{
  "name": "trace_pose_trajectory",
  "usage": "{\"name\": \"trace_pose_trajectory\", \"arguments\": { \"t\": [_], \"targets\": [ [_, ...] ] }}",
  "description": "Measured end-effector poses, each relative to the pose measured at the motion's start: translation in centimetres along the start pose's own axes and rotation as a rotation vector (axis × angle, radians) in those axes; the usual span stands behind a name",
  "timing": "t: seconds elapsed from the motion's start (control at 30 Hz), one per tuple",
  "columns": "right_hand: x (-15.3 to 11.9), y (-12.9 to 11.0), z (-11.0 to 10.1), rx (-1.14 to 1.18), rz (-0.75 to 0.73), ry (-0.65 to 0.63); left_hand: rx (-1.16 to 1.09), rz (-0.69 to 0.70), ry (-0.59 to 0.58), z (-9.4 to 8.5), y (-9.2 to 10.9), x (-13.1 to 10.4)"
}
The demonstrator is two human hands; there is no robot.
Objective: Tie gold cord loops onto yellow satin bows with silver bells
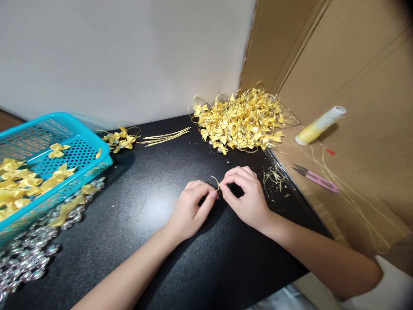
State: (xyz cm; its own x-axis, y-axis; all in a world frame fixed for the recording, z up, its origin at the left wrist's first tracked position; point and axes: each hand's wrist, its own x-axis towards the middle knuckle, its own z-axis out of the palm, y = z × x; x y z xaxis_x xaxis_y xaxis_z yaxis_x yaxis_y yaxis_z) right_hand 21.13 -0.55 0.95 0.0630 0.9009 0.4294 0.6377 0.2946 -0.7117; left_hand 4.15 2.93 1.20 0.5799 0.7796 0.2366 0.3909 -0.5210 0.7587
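Note:
My left hand [195,206] and my right hand [245,193] meet over the black table, fingertips almost touching. Between them is a short piece of thin gold cord [218,186], its loose end sticking up. The left thumb and forefinger pinch one side of it. On the other side, the right thumb and forefinger are closed on the cord. Whether a knot or something else sits under the fingertips is hidden. Just beyond the hands lies a large heap of yellow ribbon bows [240,122] with gold cord loops and small shiny beads.
A blue basket [97,144] of yellow bows stands at left, beside many clear beads [32,254]. Cut gold cords [166,137] and a few finished-looking bows [121,140] lie near the wall. At right are cord scraps [275,177], pink-handled thread snips [318,178] and a thread spool [319,125].

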Motion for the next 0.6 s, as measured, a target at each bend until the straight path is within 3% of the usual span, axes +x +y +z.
{"name": "trace_pose_trajectory", "arguments": {
  "t": [0.17,0.27,0.37,0.47,0.6],
  "targets": [
    [0.4,0.4,-0.9,0.012,0.003,0.083,-0.169,-0.135,-0.027,-0.5,0.0,0.1],
    [0.4,0.2,-0.8,0.117,-0.083,-0.068,-0.201,-0.137,-0.04,-0.7,0.0,0.2],
    [0.1,0.2,-0.2,0.184,-0.074,-0.191,-0.198,-0.13,-0.035,-0.7,0.0,0.2],
    [0.0,0.4,0.2,0.157,-0.031,-0.194,-0.181,-0.132,-0.046,-0.6,0.0,0.2],
    [0.6,0.8,-0.5,0.07,-0.086,-0.164,-0.183,-0.152,-0.025,-0.7,0.1,0.2]
  ]
}}
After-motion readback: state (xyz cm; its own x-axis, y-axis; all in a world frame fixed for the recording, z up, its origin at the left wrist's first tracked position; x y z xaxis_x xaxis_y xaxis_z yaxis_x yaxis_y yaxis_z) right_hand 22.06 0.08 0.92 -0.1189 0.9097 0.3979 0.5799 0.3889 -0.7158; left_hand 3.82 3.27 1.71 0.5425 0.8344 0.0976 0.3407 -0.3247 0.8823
